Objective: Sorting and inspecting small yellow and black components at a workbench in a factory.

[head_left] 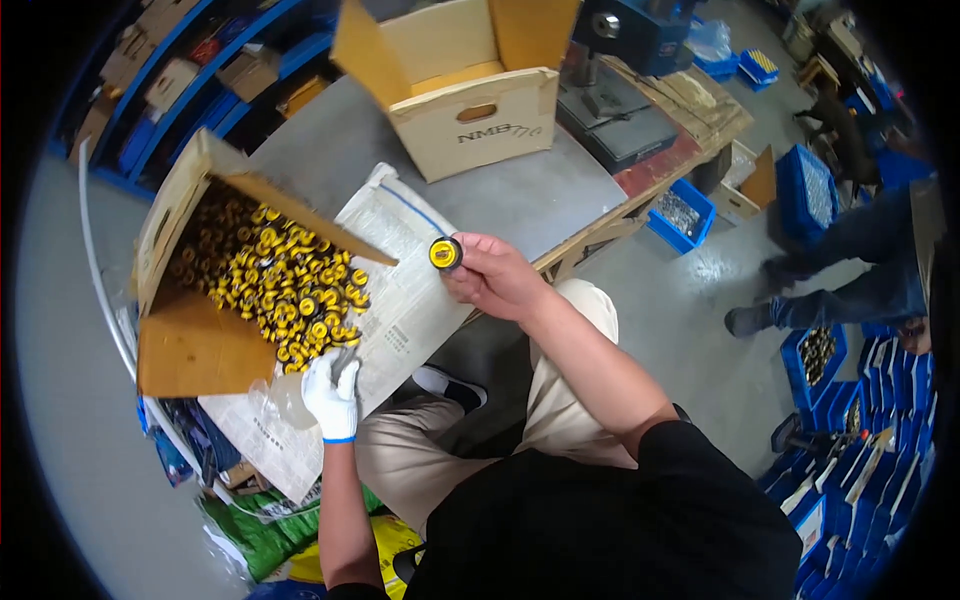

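Note:
My bare right hand [500,275] pinches a round black part with a yellow face [444,254] between thumb and fingers, above the newspaper-covered table. My left hand [330,395], in a white glove with a blue cuff, is at the near edge of a heap of similar yellow-and-black round parts [290,275]. Its fingers are curled around a small grey thing [345,356] that I cannot make out. The heap spills from a cardboard box [205,345] tipped on its side onto printed paper sheets [405,320]. Clear plastic film [282,402] lies beside the glove.
An open cardboard box [475,120] stands at the far side of the grey table [580,195]. A blue machine [640,35] is behind it on the right. Blue bins [684,215] sit on the floor; a person's legs [850,280] are at far right. Blue shelves [225,110] stand far left.

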Available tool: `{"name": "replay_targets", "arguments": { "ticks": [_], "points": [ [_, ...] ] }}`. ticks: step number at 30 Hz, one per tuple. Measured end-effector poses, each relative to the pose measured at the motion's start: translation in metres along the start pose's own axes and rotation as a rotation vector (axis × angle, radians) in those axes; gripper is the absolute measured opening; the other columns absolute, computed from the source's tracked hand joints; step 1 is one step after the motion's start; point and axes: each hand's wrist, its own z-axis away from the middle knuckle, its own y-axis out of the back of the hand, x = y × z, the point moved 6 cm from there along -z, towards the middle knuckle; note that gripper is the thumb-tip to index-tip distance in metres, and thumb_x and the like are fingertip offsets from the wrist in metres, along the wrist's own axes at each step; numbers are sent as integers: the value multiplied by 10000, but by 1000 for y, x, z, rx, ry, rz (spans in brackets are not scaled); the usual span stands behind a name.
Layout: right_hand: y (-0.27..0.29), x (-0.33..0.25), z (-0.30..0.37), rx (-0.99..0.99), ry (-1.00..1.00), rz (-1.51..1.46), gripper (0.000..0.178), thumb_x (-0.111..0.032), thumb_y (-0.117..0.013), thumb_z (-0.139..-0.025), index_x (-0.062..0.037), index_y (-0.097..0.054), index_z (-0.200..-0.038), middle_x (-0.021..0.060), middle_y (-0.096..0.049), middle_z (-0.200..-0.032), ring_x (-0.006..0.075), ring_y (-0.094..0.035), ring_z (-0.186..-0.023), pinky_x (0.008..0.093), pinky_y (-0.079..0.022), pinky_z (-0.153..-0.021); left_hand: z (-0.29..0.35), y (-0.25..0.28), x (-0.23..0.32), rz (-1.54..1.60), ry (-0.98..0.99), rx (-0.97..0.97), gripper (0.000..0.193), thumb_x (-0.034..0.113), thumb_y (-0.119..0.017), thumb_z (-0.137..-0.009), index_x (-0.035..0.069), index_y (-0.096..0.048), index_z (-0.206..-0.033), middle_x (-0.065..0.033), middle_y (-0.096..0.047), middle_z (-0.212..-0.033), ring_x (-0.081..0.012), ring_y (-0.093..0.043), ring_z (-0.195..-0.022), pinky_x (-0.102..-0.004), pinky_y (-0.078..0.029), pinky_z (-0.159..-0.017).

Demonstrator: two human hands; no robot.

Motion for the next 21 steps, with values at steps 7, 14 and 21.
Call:
{"name": "replay_targets", "arguments": {
  "ticks": [7, 14, 21],
  "points": [
    [24, -9, 31, 222, 43, -24, 148, -221, -594, -1062, -81, -597, -1015, 5, -581, -761, 118, -504, -610, 250, -366, -542, 3, 0, -13, -10, 104, -73, 302, 189, -801, -844, 26, -716, -1083, -177, -715, -1016, -385, -663, -938, -461, -513, -874],
    [52, -42, 48, 292, 190, -129, 146, -216, -591, -1058, -71, -588, -1043, -4, -571, -797, 114, -482, -625, 256, -379, -561, 1, -6, -10, -3, 139, -114, 313, 229, -771, -867, 18, -716, -1091, -178, -701, -989, -393, -655, -930, -473, -512, -868],
    [82, -91, 58, 274, 382, -166, 136, -230, -577, -1059, -95, -596, -1071, -3, -556, -819, 125, -466, -653, 267, -389, -606, 0, -4, -9, -4, 144, -127, 317, 212, -782, -850, 37, -710, -1103, -165, -708, -1011, -374, -652, -928, -463, -504, -876]
  ]
}}
